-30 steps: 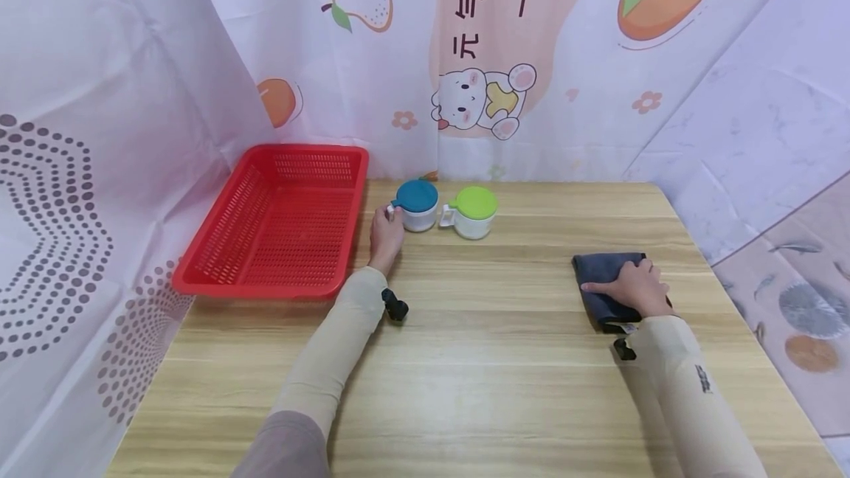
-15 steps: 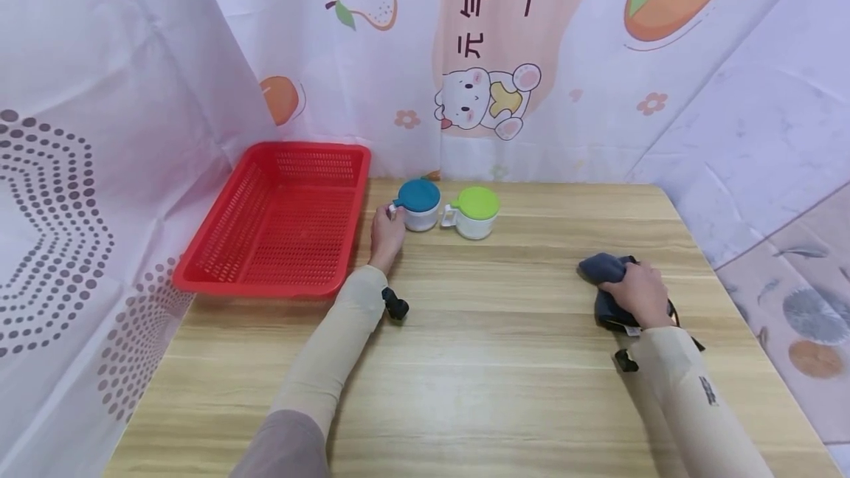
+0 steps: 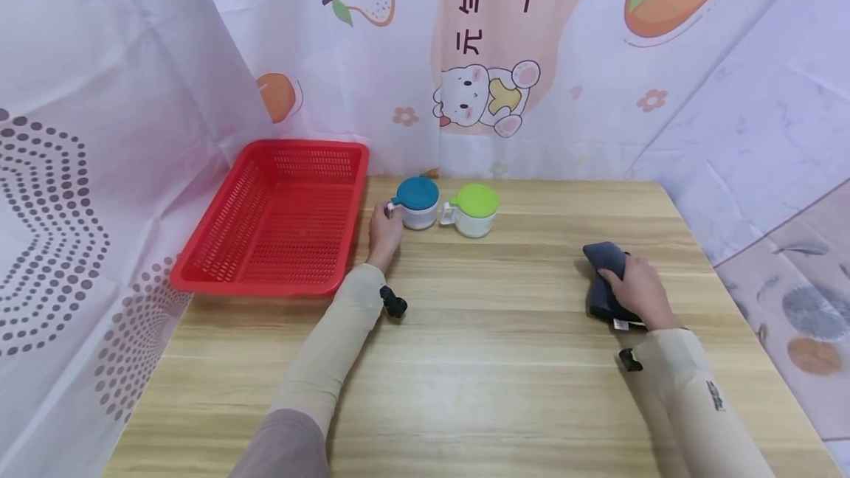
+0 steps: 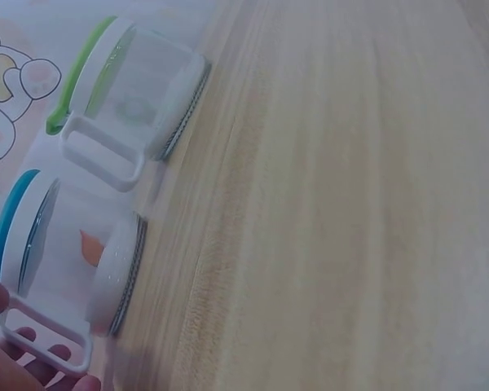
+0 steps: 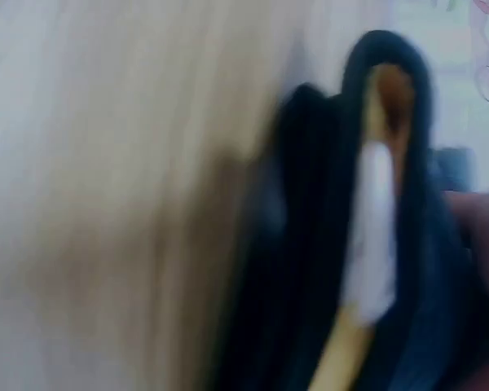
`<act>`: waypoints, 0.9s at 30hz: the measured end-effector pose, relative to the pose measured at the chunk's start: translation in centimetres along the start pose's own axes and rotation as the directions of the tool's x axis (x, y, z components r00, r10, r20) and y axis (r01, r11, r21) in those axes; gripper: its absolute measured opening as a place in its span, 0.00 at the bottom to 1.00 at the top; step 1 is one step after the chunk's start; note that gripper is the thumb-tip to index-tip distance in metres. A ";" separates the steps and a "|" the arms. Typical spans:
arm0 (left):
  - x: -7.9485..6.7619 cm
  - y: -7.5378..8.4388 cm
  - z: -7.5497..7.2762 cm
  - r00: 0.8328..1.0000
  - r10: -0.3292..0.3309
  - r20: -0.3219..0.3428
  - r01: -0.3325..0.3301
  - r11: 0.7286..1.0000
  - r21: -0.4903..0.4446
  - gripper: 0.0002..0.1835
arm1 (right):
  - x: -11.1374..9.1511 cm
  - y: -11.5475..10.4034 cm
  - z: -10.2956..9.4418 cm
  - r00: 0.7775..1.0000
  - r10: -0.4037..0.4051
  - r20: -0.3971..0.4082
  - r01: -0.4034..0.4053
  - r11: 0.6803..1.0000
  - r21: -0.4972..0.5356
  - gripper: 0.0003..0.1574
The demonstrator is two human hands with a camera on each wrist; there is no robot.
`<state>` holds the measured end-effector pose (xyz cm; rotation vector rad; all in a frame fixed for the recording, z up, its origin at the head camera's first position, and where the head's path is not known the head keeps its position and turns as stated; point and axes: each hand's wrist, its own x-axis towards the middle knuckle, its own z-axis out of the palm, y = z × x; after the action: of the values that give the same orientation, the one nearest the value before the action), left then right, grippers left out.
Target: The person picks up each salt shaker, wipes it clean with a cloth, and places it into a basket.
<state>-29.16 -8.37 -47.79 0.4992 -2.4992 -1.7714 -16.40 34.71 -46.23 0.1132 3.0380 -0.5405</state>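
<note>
1. We locate the left hand (image 3: 385,231) at the handle of the teal-lidded cup (image 3: 417,203); the left wrist view shows the thumb and fingers clamped on that handle, with the cup upright on the tabletop (image 3: 498,367)

2. We locate the right hand (image 3: 640,290) toward the right side of the tabletop, its thumb and fingers clamped on the dark fabric piece (image 3: 605,301); the fabric is folded and bunched, with its upper part standing up at a tilt

3. We note the change: 1.0 s ago the fabric lay flatter under the right hand, and 0.5 s ago it was already gathered; now its far end rises more steeply and a white tag (image 3: 620,324) shows at the near edge

4. We judge that this firms the hold on the fabric; the right wrist view is blurred, so we cannot tell whether the lower edge has left the tabletop

5. We record the left hand and the teal-lidded cup as unchanged across the same interval

6. We place the lime-lidded cup (image 3: 475,209) just right of the teal-lidded cup, with no hand on it, and the red basket (image 3: 265,288) to the left of both
</note>
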 end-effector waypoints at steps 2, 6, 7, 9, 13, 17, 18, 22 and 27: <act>-0.1 0.0 0.0 1.000 -0.001 -0.002 0.001 1.000 -0.003 0.24 | 0.0 0.1 -0.1 0.999 -0.012 0.032 0.012 1.000 0.010 0.37; -0.2 0.1 0.0 1.000 0.001 -0.004 -0.001 1.000 -0.017 0.24 | 0.1 0.4 0.1 1.000 -0.007 -0.001 0.007 0.999 0.033 0.33; -0.2 0.1 0.0 1.000 0.000 -0.005 0.000 1.000 -0.023 0.23 | 0.2 0.5 0.1 1.000 -0.004 -0.016 0.005 0.999 0.035 0.32; -0.2 0.1 -0.1 1.000 0.000 -0.004 0.000 0.999 -0.034 0.23 | 0.2 0.6 0.1 0.999 -0.002 -0.052 0.004 0.999 0.032 0.31; -0.3 0.0 -0.2 1.000 -0.002 -0.006 0.002 0.999 -0.046 0.22 | -0.1 0.4 -0.1 0.994 -0.014 -0.104 0.015 1.000 0.006 0.30; -0.3 -0.3 -0.2 1.000 0.004 -0.018 -0.005 0.999 -0.043 0.20 | -0.3 0.1 -0.5 0.991 -0.029 -0.133 0.026 0.999 -0.027 0.29; -0.3 -0.3 -0.2 1.000 0.011 -0.025 -0.012 0.999 -0.041 0.19 | -0.3 0.0 -0.6 0.990 -0.030 -0.134 0.026 0.999 -0.031 0.29; -0.3 -0.6 -0.2 0.997 0.058 -0.050 -0.061 0.997 -0.049 0.18 | -0.4 -0.2 -1.1 0.991 -0.024 -0.131 0.020 0.999 -0.031 0.29; -0.4 -0.7 -0.2 0.992 0.111 -0.051 -0.116 0.989 -0.094 0.21 | -0.5 -0.1 -1.6 0.988 -0.036 -0.148 0.035 0.999 -0.012 0.28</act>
<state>-28.61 -8.64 -48.32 0.3794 -2.3474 -1.8062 -16.01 35.11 -44.64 0.1036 3.1929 -0.5437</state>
